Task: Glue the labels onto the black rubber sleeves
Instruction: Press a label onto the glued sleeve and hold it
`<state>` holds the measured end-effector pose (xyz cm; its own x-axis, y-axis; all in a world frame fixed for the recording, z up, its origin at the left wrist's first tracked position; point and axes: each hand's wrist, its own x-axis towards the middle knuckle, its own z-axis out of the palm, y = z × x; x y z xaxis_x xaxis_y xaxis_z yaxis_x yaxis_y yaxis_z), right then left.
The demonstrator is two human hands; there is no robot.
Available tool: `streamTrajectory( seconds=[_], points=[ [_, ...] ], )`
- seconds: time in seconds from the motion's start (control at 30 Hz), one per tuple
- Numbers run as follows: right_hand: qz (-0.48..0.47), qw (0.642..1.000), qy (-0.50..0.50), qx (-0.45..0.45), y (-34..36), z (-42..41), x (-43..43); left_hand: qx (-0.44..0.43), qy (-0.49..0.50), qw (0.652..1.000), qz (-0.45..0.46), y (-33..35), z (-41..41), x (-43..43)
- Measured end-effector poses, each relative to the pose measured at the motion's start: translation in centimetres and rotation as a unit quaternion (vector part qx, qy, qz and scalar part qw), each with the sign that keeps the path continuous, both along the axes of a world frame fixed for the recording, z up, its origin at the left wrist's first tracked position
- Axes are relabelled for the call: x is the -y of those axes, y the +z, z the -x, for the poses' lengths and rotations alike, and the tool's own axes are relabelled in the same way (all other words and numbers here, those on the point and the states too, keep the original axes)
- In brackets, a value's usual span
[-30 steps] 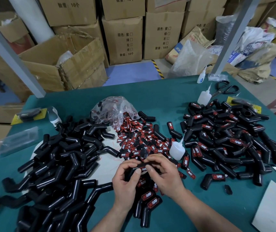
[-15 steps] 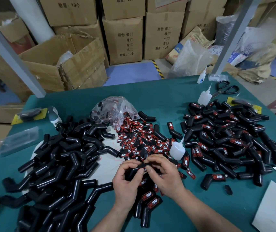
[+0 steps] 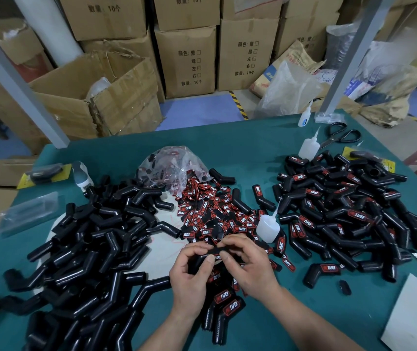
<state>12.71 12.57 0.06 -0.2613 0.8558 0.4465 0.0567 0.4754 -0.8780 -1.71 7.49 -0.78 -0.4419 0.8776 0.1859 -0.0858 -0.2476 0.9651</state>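
Note:
Both hands hold one black rubber sleeve (image 3: 203, 258) low over the table's middle. My left hand (image 3: 189, 277) grips its left part with curled fingers. My right hand (image 3: 249, 267) pinches the sleeve's right part, where a red-and-black label lies, mostly hidden by the fingers. A heap of loose red "TAPER" labels (image 3: 217, 211) lies just beyond the hands. Unlabelled sleeves (image 3: 96, 239) are piled on the left, labelled sleeves (image 3: 349, 214) on the right. A white glue bottle (image 3: 267, 230) stands right of the labels.
A clear bag of labels (image 3: 174, 165) sits behind the heap. A second glue bottle (image 3: 308, 146), a third (image 3: 305, 117) and scissors (image 3: 339, 136) lie at the back right. A few labelled sleeves (image 3: 225, 307) lie under my wrists. White card (image 3: 415, 315) covers the near right corner of the green table (image 3: 253, 145).
Both hands stay on the same sleeve in the same place; only the fingertips have shifted slightly along it.

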Motion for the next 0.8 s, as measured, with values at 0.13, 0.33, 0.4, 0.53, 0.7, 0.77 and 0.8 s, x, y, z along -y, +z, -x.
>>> streamTrajectory(
  seconds=[0.13, 0.33, 0.4, 0.53, 0.7, 0.77, 0.8],
  points=[
    [0.002, 1.000, 0.003, 0.000, 0.06, -0.01, 0.06, -0.003, -0.001, 1.000, 0.001, -0.02, 0.00, -0.02],
    [0.001, 1.000, 0.002, -0.001, -0.04, -0.05, 0.01, -0.003, 0.002, 1.000, -0.003, 0.09, -0.08, -0.04],
    [0.007, 1.000, 0.001, -0.005, -0.10, 0.05, 0.00, 0.000, 0.003, 1.000, -0.007, 0.12, -0.15, -0.10],
    [0.024, 1.000, 0.005, -0.007, 0.12, 0.01, 0.01, 0.007, 0.006, 1.000, -0.006, 0.14, -0.17, -0.09],
    [0.040, 0.999, 0.017, -0.009, 0.11, -0.28, 0.04, 0.007, 0.008, 1.000, -0.003, 0.13, -0.09, -0.07],
    [0.031, 0.999, 0.009, 0.007, 0.22, -0.08, 0.13, 0.017, 0.008, 1.000, -0.001, 0.13, -0.12, -0.06],
    [0.023, 1.000, 0.005, 0.015, 0.20, 0.00, 0.14, 0.023, 0.009, 1.000, -0.001, 0.10, -0.11, -0.06]
  ],
)
